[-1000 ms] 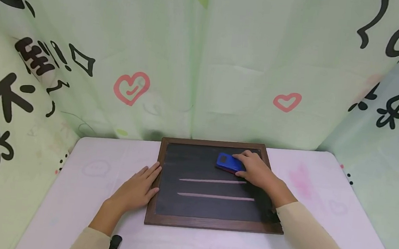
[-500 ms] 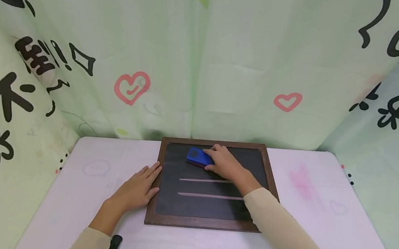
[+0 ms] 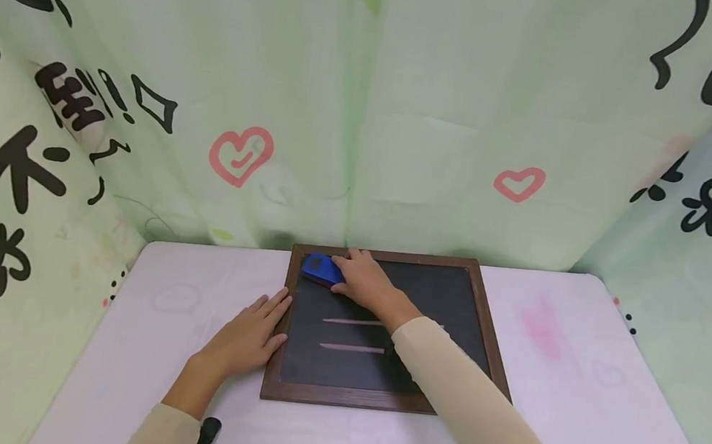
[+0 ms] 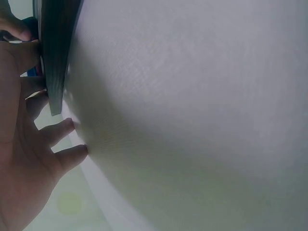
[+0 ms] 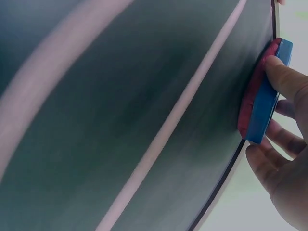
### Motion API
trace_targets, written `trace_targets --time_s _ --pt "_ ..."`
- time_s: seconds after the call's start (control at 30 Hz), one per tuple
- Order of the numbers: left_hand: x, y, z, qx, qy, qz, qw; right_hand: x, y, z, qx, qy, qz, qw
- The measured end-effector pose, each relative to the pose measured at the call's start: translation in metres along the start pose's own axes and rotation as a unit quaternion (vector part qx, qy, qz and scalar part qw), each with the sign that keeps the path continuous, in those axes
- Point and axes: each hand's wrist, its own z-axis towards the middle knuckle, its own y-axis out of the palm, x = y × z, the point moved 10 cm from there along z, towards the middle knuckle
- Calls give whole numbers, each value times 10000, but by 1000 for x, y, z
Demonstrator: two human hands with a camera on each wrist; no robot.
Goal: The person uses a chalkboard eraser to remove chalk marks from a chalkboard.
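Observation:
A blackboard (image 3: 440,289) in a brown wooden frame lies on the pale table. My right hand (image 3: 366,281) grips a blue eraser (image 3: 320,269) at the board's upper left corner. In the right wrist view, thumb and fingers pinch the blue body (image 5: 265,103), and its red felt side (image 5: 251,94) faces the board. Two pale pink chalk lines (image 3: 349,348) run across the board below the eraser, their right ends hidden by the right arm. My left hand (image 3: 249,334) rests with fingers extended against the frame's left side (image 4: 57,53).
The table (image 3: 554,322) has a pinkish white cover with a pink stain at right. Pale green cloth (image 3: 423,207) with red hearts and black lettering hangs behind and on both sides. A small black object (image 3: 208,434) sits at the left wrist.
My right hand has slid the eraser leftward along the top of the board, from right of centre to the upper left corner. The left hand stays at the frame.

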Motion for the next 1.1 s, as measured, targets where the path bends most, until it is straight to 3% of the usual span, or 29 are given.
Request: trace_targets --time_s 0.27,0.5,0.87,1.1 --pt "0 4 1 -76 2 12 10000 -9 2 3 -115 -8 -81 9999" --pt "2 0 0 -57 -16 -9 10000 -18 -2 -8 -45 -362 -5 9993" --pt "2 -1 -1 -13 -20 -148 9999 -28 2 -21 -94 -846 -414 9955" --pt "0 -1 -2 95 -5 -186 9998 -27 2 -30 -113 -1036 -158 9944"
